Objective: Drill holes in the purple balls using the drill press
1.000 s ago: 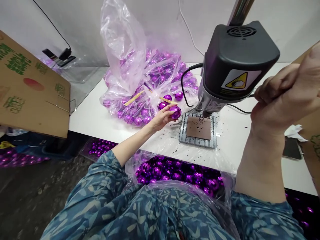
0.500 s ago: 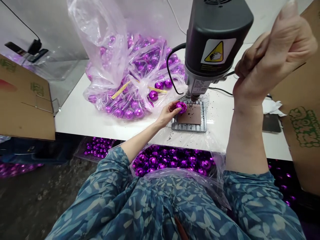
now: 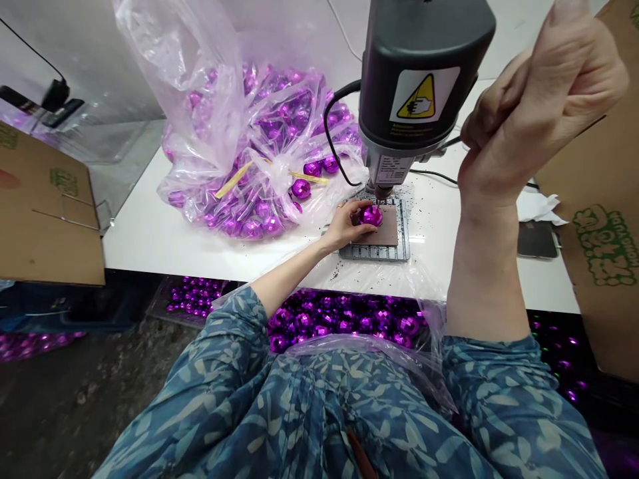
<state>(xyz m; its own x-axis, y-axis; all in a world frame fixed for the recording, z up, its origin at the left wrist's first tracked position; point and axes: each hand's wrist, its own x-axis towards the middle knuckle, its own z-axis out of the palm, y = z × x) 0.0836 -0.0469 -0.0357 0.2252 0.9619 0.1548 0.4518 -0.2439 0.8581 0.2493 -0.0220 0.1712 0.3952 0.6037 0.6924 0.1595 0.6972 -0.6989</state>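
ball (image 3: 371,216): round, pinched from left by left hand (image 3: 344,224), under drill (image 3: 424,60)
lever (image 3: 452,142): gripped by right hand (image 3: 542,110), drill's right

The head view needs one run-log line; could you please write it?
left hand: holding purple ball over brown board; right hand: gripping lever; drill: above ball, contact unclear

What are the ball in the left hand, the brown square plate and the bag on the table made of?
Ball: probably plastic, though glass is possible; bright facets suggest a mirror-like purple coating.
Brown square: perhaps wood-based board, being flat and matt.
Bag: most likely thin plastic film, as it is see-through, glossy and crinkled.
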